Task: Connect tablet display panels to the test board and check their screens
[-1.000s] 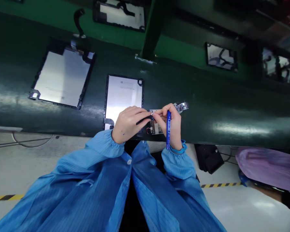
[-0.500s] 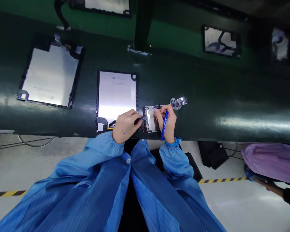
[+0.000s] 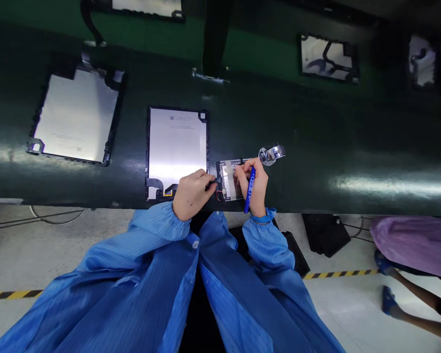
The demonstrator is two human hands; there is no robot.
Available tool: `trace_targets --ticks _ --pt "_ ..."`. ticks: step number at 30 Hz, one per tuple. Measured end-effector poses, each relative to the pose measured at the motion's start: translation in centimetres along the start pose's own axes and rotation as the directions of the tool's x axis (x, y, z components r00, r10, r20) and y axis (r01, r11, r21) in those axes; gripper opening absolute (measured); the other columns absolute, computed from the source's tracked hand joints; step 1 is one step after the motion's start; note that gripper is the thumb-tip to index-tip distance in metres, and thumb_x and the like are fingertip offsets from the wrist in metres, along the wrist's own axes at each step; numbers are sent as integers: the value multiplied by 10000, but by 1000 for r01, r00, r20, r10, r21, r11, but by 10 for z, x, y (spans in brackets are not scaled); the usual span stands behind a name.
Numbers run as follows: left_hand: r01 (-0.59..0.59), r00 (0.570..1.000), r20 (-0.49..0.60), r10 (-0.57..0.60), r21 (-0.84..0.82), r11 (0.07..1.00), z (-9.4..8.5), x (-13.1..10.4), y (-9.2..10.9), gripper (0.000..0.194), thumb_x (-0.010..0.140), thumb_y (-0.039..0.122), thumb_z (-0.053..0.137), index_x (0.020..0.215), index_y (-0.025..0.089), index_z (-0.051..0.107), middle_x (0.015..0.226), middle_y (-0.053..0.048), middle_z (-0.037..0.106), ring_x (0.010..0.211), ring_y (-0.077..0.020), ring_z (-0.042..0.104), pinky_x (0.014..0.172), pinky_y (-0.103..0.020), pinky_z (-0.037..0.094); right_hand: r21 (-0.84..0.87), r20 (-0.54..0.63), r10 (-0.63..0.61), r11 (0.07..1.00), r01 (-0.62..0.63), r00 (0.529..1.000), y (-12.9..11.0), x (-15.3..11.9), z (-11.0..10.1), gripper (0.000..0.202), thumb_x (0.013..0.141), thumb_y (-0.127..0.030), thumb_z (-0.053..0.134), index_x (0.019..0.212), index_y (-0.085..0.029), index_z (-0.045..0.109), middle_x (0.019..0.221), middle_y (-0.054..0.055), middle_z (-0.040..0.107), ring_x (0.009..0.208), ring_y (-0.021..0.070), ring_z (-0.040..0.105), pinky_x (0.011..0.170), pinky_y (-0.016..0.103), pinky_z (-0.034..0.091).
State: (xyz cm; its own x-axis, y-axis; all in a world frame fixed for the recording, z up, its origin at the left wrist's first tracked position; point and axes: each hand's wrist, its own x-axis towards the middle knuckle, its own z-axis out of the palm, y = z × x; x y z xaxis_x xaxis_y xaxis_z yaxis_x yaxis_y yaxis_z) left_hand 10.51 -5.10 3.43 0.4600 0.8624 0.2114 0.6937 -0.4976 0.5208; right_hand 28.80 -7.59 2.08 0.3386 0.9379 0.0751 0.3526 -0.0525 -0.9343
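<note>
A small circuit board (image 3: 228,179) with a shiny plate and a red wire lies at the near edge of the dark green belt (image 3: 316,147). My left hand (image 3: 191,193) pinches a black flex cable (image 3: 213,182) at the board's left side. My right hand (image 3: 253,186) holds a blue marker pen (image 3: 249,190) against the palm while its fingertips press on the board. To the left of the board lies a silver tablet panel (image 3: 177,144) in a black frame.
A second silver panel (image 3: 75,116) lies further left, and more panels (image 3: 327,58) sit on the far side. A shiny metal piece (image 3: 271,154) rests by my right hand. A person in purple (image 3: 411,245) stands at the right; a black box (image 3: 325,234) sits under the belt.
Both hands lowered from a raised pinch onto the board on the belt. The camera view shifted slightly, and the person at the right moved, showing a leg and a blue shoe.
</note>
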Motion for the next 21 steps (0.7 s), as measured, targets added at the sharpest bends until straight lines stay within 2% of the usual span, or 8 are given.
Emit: trace_targets --ticks 6,10,13,17,21 --pt "13 1000 1 -13 13 1000 4 0 2 75 825 158 696 863 148 761 740 -33 697 616 -170 639 548 -279 438 -31 11 13 999 -13 1000 -3 1 -1 237 885 -383 644 815 -244 465 727 -50 549 593 98 537 592 255 456" --pt "30 1000 6 -31 7 1000 4 1 2 67 821 157 705 860 146 759 746 -39 695 622 -175 639 560 -281 441 -121 176 -29 991 51 984 -9 4 -7 267 811 -356 718 812 -238 478 721 -57 564 591 94 519 598 248 429" --pt "52 997 60 -53 20 998 4 3 4 72 844 163 682 860 153 752 757 -44 689 651 -182 645 585 -285 447 -264 292 -27 959 107 956 -18 6 -8 224 819 -338 699 834 -237 500 695 -65 562 602 101 530 622 251 407" --pt "72 987 145 -76 33 997 1 6 6 101 874 170 646 859 147 743 791 -62 684 704 -200 659 614 -296 454 -413 288 -2 902 126 958 -28 4 -1 150 878 -331 620 840 -235 511 661 -62 551 591 113 531 619 262 366" --pt "85 972 218 -89 30 996 -5 9 7 128 894 184 617 885 148 740 853 -78 696 778 -223 680 653 -308 471 -409 297 -8 902 135 955 -27 4 -1 147 891 -339 607 852 -236 510 676 -56 559 606 120 546 629 263 375"
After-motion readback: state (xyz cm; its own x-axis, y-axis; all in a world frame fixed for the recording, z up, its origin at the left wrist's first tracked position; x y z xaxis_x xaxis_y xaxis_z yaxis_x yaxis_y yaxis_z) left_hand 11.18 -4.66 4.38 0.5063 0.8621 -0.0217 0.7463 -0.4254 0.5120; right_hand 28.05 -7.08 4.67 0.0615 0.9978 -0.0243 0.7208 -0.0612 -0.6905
